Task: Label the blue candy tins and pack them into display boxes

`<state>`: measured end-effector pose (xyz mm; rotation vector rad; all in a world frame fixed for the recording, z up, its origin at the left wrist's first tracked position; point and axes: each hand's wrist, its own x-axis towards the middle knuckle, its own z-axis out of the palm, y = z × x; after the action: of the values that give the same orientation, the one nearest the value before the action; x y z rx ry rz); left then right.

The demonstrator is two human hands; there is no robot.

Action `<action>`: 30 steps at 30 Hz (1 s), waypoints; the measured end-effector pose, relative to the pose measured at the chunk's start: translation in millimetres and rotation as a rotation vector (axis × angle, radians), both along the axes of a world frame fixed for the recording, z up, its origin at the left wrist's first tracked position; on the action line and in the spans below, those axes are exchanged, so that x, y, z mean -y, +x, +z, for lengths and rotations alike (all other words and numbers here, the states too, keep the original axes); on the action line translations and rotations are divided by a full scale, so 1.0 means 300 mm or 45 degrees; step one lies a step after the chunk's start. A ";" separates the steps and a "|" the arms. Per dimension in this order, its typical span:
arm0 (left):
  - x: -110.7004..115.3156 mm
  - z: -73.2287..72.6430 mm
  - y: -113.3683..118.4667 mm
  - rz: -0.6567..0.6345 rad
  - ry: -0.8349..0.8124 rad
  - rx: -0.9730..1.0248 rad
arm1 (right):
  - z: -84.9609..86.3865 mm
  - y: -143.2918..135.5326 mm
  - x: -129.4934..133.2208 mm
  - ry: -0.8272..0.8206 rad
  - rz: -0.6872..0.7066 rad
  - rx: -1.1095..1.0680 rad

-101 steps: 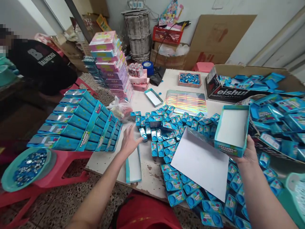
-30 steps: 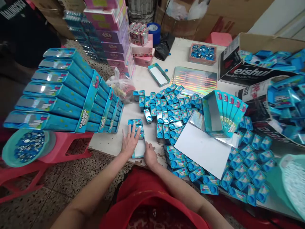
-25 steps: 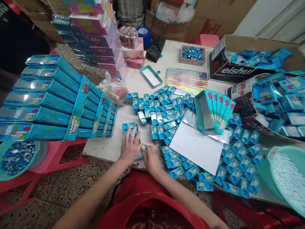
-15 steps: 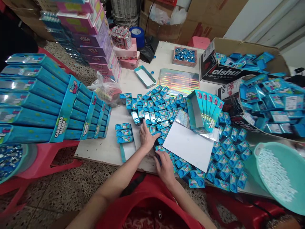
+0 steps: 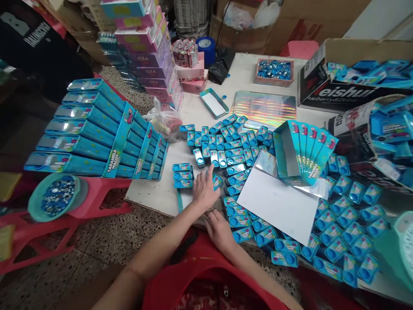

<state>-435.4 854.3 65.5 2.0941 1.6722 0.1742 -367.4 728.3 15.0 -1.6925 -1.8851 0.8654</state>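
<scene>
My left hand [image 5: 205, 190] is palm down over the front of the table, its fingers closed around a small blue box [image 5: 217, 181] that sticks out tilted at its right side. Just left of the hand, three similar boxes [image 5: 182, 175] lie in a column at the far end of a shallow open tray [image 5: 180, 201], partly hidden by my wrist. At the table's front edge rests my right hand [image 5: 220, 229], fingers loosely bent and slightly apart, nothing visible in them. Rows of small blue boxes [image 5: 239, 210] lie close to its right.
A white sheet [image 5: 279, 204] and nested display trays [image 5: 295, 155] lie over the boxes at right. Cartons [image 5: 346, 92] of blue packs stand behind. Stacked filled displays [image 5: 112, 142] and a bowl of wrapped pieces [image 5: 58, 196] are at left, a teal basin [image 5: 392, 241] at right.
The view has swung left. My left hand has drawn back from the box rows and now has a tilted box at its side. My right hand has shifted slightly away from the boxes.
</scene>
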 end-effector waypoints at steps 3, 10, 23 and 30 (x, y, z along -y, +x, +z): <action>0.069 0.092 -0.190 -0.236 0.115 0.072 | -0.037 -0.049 -0.013 -0.245 -0.096 0.006; 0.113 -0.001 -0.406 -0.304 -0.071 -0.088 | -0.136 -0.144 -0.125 -0.406 -0.310 -0.179; 0.133 -0.181 -0.446 -0.723 0.330 -0.424 | -0.150 -0.183 -0.138 -0.544 -0.315 -0.132; -0.014 -0.062 -0.337 -0.396 0.440 -0.115 | -0.090 -0.169 -0.187 -0.558 -0.252 0.056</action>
<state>-536.3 858.4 46.8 2.6244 1.4177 0.2893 -418.1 784.5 -12.0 -2.1247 -1.5965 1.2318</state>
